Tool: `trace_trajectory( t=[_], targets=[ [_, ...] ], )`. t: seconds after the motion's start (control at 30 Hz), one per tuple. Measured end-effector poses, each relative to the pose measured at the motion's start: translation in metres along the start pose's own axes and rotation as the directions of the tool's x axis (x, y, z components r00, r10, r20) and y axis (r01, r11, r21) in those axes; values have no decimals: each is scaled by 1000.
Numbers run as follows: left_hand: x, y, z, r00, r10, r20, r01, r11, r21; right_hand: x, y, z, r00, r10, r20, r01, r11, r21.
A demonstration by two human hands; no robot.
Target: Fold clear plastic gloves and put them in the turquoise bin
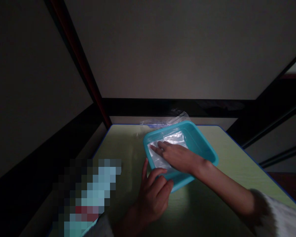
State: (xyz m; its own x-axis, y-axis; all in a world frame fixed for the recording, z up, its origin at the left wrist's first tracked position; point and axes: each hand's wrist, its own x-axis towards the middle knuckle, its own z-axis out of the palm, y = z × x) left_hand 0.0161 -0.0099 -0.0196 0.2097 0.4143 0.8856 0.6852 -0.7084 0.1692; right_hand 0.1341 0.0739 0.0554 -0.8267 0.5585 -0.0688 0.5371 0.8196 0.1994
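Right now the fingers (160, 147) of the right hand (179, 157) lie straight and slightly spread, palm down, pressed flat on a crinkled clear plastic bag (175, 135). The bag covers the floor of a shallow turquoise plastic tray (208, 146). These fingers grip nothing and only bear on the film, which looks like a way to stop so light a bag from lifting or sliding. The bag runs on under the fingertips and beyond them toward the tray's far wall, catching pale glints.

Just nearer than those fingers, the fingers (162, 186) of the left hand (151, 196) are curled closed about the tray's near corner. The thumb lies over the rim and the knuckles rest against the outer wall, while the forefinger stands out straight beside the rim. That hold seems meant to steady the turquoise plastic tray, so it does not skid under the push from inside.

Past the right fingertips, over the far rim, a second crumpled clear bag with a bluish strip (162, 121) lies on the pale green table top with a blue edge (236, 158). Behind the right hand, the forearm crosses the tray's near right rim and runs back to a white fleecy sleeve (283, 217). Left of the left hand a blurred-out patch (88, 194) hides whatever is there. The room is dim, and dark frame bars (162, 107) stand beyond the table
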Motion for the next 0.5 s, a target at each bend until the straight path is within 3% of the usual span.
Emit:
trace_trajectory(
  t=[0.5],
  targets=[
    [2,-2,-2,999,3,35,-4,1000,23,-2,2,-5,996,-5,85,-15,973,229]
  ],
)
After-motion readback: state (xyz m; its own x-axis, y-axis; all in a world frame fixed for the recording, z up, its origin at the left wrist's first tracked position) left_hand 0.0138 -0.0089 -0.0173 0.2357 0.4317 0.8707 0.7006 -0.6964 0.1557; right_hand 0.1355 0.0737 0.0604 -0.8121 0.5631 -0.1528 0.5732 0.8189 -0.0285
